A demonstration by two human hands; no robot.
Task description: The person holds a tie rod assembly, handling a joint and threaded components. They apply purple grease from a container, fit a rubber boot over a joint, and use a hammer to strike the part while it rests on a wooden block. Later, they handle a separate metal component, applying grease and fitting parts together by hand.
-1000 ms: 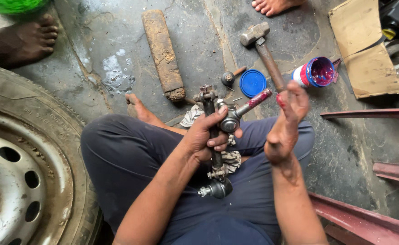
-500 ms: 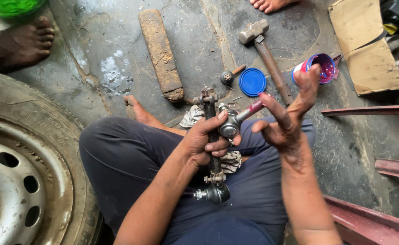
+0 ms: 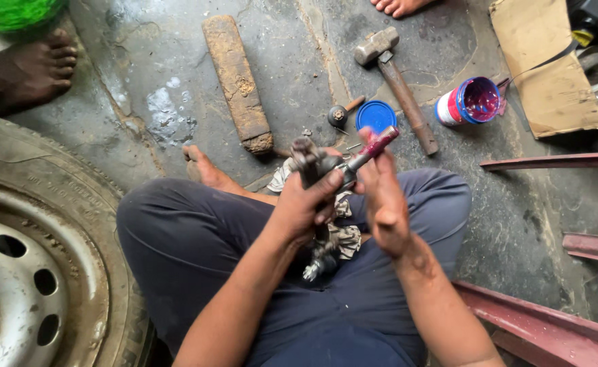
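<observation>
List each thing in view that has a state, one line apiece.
Left hand: gripping the metal part, upright.
Right hand: fingers at the red-smeared pin.
Blue-and-red tin: open, on its side.
Blue lid: off, flat on floor.
Hammer: lying untouched.

Blue lid (image 3: 376,115), magenta-smeared tin (image 3: 471,100), dark navy trousers (image 3: 190,238), rusty-brown block (image 3: 236,81).

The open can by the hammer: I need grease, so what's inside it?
The can lies tipped, mouth to the camera; its inside is coated purplish-pink. How much is left cannot be seen. Its blue lid lies apart beside the hammer.
</observation>
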